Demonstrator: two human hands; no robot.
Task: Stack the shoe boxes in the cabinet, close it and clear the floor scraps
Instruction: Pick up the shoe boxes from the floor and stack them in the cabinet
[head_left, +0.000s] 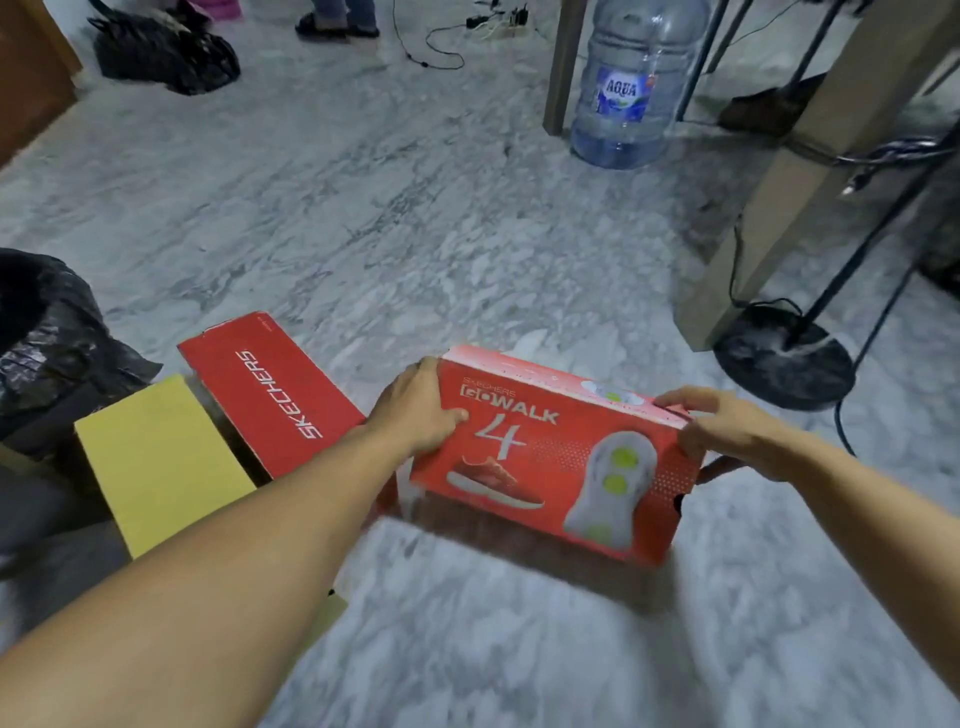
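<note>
GoWalk box (550, 457) sits centre on the floor (363, 218), left hand (421, 410) on its left end, right hand (727, 431) on its right end. Skechers box (270, 389) just left of it, plain box (161, 462) left again. Bin bag (47, 338) behind those. Water jug (631, 88) far back right, lamp base (779, 369) near right.

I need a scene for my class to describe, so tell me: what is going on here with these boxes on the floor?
A person holds a red cardboard Skechers Go Walk 4 shoe box by its two ends, left hand on one end and right hand on the other, just above the grey marble floor. Beside it lie a second red Skechers shoe box and a yellow cardboard box. No cabinet is in view.
</note>
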